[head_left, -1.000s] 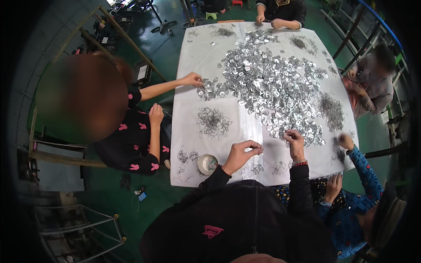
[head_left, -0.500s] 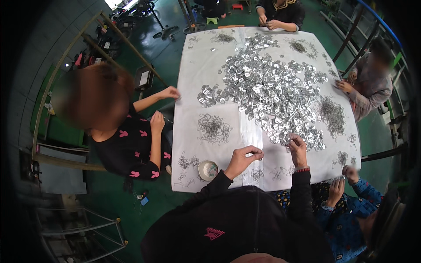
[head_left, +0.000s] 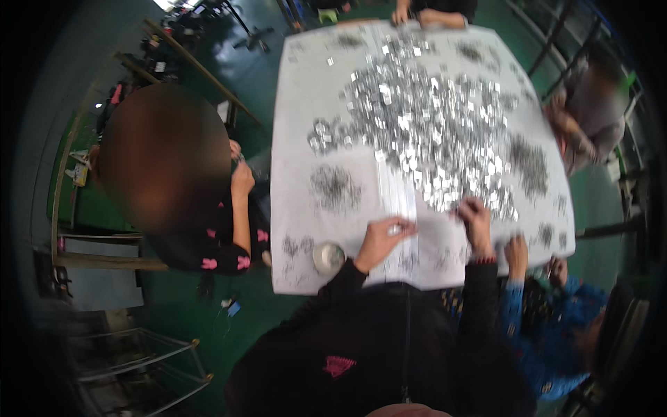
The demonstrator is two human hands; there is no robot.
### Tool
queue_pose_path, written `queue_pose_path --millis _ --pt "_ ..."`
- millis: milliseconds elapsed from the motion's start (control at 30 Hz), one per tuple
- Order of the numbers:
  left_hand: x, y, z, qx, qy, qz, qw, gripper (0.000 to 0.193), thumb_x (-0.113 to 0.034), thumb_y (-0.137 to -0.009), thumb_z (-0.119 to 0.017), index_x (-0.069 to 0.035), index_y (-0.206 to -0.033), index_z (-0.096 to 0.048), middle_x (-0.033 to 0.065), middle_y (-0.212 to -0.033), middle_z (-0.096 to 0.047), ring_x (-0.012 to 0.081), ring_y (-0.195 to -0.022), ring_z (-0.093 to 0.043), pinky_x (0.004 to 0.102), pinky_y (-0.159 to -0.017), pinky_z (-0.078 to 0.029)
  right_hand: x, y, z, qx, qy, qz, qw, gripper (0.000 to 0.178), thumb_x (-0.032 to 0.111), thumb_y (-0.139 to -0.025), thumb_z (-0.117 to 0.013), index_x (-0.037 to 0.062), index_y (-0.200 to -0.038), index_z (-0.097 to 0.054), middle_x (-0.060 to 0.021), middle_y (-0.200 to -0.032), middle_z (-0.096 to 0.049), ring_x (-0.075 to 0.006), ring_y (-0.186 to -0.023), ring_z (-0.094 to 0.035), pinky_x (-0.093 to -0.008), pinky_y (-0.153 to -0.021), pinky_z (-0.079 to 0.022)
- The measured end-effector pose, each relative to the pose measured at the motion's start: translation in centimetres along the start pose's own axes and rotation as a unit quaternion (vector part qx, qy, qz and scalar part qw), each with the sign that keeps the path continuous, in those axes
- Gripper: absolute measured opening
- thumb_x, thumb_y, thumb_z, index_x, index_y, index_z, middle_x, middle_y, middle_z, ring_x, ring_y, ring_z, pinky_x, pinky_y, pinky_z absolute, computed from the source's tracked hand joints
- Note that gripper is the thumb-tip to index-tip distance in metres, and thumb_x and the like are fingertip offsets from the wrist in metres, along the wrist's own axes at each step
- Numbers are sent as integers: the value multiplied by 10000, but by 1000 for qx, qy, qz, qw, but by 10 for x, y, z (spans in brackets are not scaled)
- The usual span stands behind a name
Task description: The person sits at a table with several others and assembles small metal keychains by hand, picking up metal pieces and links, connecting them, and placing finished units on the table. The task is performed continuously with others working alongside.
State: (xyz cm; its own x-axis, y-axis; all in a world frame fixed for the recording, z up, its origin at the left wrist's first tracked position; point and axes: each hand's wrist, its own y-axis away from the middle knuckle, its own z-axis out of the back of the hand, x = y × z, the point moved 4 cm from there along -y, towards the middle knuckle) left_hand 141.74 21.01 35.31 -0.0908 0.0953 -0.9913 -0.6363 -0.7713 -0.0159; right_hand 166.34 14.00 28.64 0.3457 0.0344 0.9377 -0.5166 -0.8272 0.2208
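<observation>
My right hand (head_left: 476, 222) reached over the table (head_left: 299, 90) with its palm half curled and its fingertips drawn together at the near edge of the silver pieces (head_left: 431, 125); blur kept me from telling whether one was caught between them. A red bracelet (head_left: 484, 260) circled that wrist. My left hand (head_left: 379, 240), at nine o'clock from the right, made a loose ring, thumb and forefinger meeting at the tips, and I could not tell what, if anything, they pinched.

The bowl (head_left: 317, 260) sat between eight and nine o'clock from my left hand, just beside my sleeve (head_left: 345, 279). It was round and pale, with a grey-green patch inside, toward its three o'clock side, too blurred to make out.

The silver pieces were small, flat and shiny, many flashing white, heaped thickly over one another and thinning to loose ones at the rim. Their heap spread from ten o'clock to one o'clock of my right hand, its bulk toward eleven, its near edge by my fingertips.

A dark wire tangle (head_left: 333, 187) lay between ten and eleven o'clock from my left hand; a second tangle (head_left: 529, 167) lay between one and two o'clock from my right. At four o'clock from my right hand, near it but apart, a co-worker's hand (head_left: 515, 251) in a blue sleeve rested by the table's edge.
</observation>
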Motion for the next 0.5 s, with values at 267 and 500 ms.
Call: queue_pose_path --millis 267,500 --pt "9 6 -5 8 99 34 994 95 23 -816 -646 37 -910 -637 101 -915 -674 137 -876 -625 265 -819 -498 -19 4 9 -10 32 48 998 96 -11 -774 -674 10 -863 -644 -34 -782 -623 -105 -705 -556 -225 -657 -445" --pt "9 3 -1 9 106 39 994 87 31 -817 -643 39 -902 -632 103 -919 -672 140 -876 -619 270 -828 -495 -81 -1 36 -3 98 -147 984 227 32 -853 -556 -44 -1064 -588 -102 -795 -636 -148 -692 -622 -256 -572 -499"
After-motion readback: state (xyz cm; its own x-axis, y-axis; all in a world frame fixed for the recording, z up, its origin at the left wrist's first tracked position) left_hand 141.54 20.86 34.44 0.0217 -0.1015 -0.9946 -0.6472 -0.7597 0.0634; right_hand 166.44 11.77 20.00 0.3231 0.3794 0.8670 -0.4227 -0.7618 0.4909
